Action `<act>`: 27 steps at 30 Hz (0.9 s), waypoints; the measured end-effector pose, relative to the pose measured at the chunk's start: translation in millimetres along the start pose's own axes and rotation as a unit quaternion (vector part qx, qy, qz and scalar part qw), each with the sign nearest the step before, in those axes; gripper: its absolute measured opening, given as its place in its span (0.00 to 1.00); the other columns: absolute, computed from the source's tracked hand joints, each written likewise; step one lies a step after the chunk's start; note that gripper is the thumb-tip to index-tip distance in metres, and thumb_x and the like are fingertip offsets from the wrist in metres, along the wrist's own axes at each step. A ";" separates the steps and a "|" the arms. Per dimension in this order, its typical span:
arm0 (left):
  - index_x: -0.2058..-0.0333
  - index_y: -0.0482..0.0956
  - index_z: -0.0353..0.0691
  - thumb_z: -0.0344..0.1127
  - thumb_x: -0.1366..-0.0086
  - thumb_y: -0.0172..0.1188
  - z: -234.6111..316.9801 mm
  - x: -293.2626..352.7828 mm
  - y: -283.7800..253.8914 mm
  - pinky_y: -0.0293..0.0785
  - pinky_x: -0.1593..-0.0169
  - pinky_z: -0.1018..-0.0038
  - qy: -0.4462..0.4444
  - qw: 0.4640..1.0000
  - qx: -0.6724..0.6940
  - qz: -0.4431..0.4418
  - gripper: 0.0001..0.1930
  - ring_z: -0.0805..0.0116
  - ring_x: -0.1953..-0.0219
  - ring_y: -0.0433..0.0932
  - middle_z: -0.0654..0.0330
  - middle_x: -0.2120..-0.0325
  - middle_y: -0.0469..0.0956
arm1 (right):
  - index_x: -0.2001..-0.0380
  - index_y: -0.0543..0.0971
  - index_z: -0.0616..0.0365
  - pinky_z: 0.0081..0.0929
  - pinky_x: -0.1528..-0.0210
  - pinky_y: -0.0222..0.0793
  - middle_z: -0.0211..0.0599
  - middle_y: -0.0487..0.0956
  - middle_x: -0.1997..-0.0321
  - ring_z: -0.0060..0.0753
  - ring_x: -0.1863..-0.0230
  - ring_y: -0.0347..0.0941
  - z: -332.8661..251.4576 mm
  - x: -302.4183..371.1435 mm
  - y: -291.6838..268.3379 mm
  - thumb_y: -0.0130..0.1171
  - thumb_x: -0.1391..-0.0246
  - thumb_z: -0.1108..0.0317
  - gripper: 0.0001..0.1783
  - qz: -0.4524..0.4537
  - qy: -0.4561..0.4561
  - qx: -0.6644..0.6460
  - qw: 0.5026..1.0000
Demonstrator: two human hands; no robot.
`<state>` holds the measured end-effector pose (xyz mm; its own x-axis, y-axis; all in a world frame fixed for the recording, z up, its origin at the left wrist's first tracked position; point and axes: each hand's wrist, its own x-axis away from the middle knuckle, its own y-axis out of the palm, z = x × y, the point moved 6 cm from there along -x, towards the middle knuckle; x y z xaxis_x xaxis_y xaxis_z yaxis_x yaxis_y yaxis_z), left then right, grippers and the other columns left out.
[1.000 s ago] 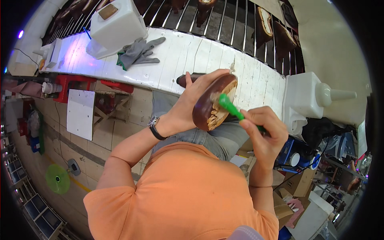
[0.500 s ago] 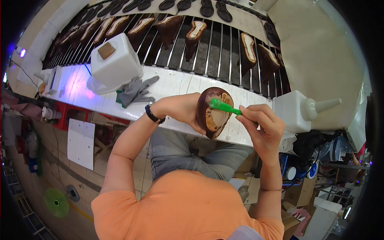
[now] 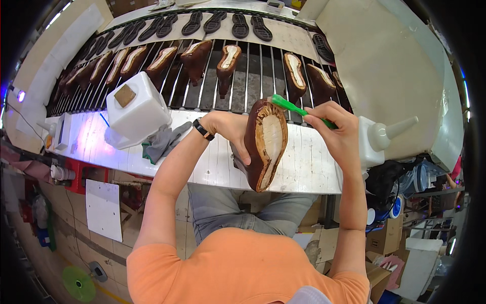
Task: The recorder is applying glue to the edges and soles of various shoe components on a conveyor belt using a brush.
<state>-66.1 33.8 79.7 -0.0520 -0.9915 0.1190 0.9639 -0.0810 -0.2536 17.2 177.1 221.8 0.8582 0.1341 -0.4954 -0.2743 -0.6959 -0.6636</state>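
Note:
My left hand [image 3: 233, 133] is closed around the side of a dark brown shoe upper [image 3: 255, 167], whose tan and cream underside [image 3: 272, 136] faces up and toward the right. Between the fingers and thumb of my right hand [image 3: 336, 124] is a green-handled brush [image 3: 289, 105]. Its head meets the far rim of the shoe's underside. The white bench [image 3: 217, 169] lies beneath the shoe. Close to my right wrist stands a white plastic bottle with a long spout [image 3: 377, 137].
Beyond the bench, a rack of metal rollers [image 3: 248, 78] carries several brown uppers, soles up. Black soles [image 3: 215, 23] line a shelf behind. At left are a white plastic container [image 3: 142, 109] and a grey glove [image 3: 164, 142]. A beige panel [image 3: 374, 66] bounds the right side.
The shoe upper has turned so that more of its underside shows. The brush has moved up from the face of the sole to its far rim. The whole view has shifted a little.

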 end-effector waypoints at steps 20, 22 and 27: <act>0.43 0.66 0.34 0.60 0.45 0.64 -135.6 70.6 15.8 0.65 0.41 0.69 0.096 0.813 0.288 0.497 0.41 0.66 0.46 0.71 0.60 0.46 0.71 | 0.68 0.83 0.58 0.32 0.69 0.68 0.41 0.81 0.74 0.37 0.71 0.78 112.2 307.0 -110.9 0.67 0.56 0.64 0.12 0.172 0.578 0.248 0.759; 0.41 0.64 0.37 0.61 0.38 0.54 -139.0 65.1 22.6 0.63 0.39 0.68 0.110 0.742 0.387 0.537 0.37 0.65 0.44 0.70 0.59 0.44 0.69 | 0.68 0.83 0.57 0.34 0.67 0.68 0.42 0.81 0.73 0.42 0.69 0.78 120.2 315.8 -107.4 0.66 0.55 0.63 0.12 0.168 0.573 0.257 0.760; 0.42 0.65 0.35 0.59 0.31 0.45 -85.9 22.5 60.4 0.77 0.57 0.67 0.193 0.767 0.553 0.263 0.32 0.59 0.62 0.77 0.51 0.59 0.74 | 0.68 0.83 0.57 0.37 0.64 0.70 0.44 0.81 0.71 0.47 0.66 0.78 135.8 311.6 -109.6 0.65 0.54 0.63 0.11 0.181 0.575 0.317 0.732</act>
<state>-31.5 -2.1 -15.3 0.5517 -0.8313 -0.0676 0.4984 0.2637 0.8259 255.8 391.1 64.0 0.3774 -0.9146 -0.1454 -0.4070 -0.0228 -0.9131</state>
